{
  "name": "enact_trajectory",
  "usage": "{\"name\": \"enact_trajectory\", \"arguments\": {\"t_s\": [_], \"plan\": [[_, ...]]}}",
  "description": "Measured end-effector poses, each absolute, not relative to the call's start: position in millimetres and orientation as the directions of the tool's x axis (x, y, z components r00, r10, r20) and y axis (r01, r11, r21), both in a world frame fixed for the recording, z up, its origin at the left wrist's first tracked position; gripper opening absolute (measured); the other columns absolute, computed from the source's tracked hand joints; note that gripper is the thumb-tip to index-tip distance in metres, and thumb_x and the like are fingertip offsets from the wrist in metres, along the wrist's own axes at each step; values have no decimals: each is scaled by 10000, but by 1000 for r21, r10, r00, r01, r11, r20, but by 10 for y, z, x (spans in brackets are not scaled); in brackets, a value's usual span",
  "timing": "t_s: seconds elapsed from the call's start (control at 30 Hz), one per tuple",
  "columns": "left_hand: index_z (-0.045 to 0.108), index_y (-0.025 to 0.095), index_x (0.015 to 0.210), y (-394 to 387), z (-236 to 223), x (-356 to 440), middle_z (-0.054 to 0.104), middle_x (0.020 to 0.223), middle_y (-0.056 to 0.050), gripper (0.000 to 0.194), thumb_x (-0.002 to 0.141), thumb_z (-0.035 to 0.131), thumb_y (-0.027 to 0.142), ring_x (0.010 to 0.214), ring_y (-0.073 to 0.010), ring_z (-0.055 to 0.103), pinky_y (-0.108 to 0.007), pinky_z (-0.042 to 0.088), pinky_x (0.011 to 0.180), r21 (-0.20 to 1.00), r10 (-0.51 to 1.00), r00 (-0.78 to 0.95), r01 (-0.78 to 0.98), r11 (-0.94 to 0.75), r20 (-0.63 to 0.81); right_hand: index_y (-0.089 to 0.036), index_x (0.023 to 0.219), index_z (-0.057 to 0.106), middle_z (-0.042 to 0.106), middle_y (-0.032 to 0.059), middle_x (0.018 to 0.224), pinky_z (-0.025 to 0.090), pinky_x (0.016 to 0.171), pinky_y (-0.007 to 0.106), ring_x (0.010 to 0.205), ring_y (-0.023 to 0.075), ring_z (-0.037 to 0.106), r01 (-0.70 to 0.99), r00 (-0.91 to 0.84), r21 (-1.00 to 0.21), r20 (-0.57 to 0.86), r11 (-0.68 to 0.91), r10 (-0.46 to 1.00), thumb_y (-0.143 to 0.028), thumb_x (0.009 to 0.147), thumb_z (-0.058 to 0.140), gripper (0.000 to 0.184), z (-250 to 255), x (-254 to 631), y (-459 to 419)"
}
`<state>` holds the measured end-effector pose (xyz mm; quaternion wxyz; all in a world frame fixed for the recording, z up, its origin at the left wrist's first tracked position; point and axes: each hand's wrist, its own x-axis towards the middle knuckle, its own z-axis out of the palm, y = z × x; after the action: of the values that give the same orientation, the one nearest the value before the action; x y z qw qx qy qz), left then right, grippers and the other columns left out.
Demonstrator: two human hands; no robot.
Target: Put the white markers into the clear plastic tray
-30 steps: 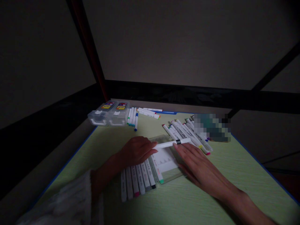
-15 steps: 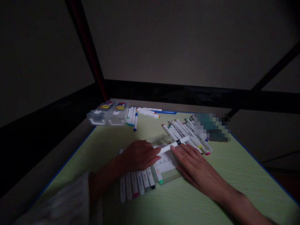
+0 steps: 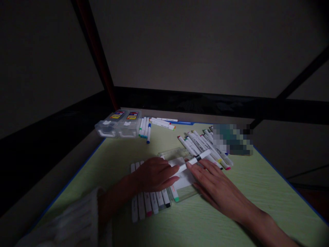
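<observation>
Left hand (image 3: 154, 175): grip pinching white marker (image 3: 191, 162), angled towards two o'clock! | Right hand (image 3: 214, 181): touching it, grip can't tell | Clear case (image 3: 187, 195) beneath, marker pile (image 3: 207, 145) at one o'clock!

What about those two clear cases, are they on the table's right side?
No, the clear cases sit at the far left of the table, beyond the left hand.

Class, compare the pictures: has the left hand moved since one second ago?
Yes, the left hand has moved slightly rightward and nearer the wearer, away from the clear plastic cases.
</observation>
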<state>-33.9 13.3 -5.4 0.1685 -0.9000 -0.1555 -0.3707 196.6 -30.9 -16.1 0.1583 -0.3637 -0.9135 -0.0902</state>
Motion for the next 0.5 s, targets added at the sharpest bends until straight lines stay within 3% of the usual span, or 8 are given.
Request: {"name": "enact_trajectory", "arguments": {"t_s": [0.5], "plan": [[524,110,906,121,-92,-307,610,600,-9,231,829,496,325,543,-115,580,-222,462,502,-144,185,759,344,-928,624,-191,1397,53,501,78,1266,422,908,469,1102,238,479,666,-701,5,344,746,625,-116,850,395,649,-142,1903,-330]]}}
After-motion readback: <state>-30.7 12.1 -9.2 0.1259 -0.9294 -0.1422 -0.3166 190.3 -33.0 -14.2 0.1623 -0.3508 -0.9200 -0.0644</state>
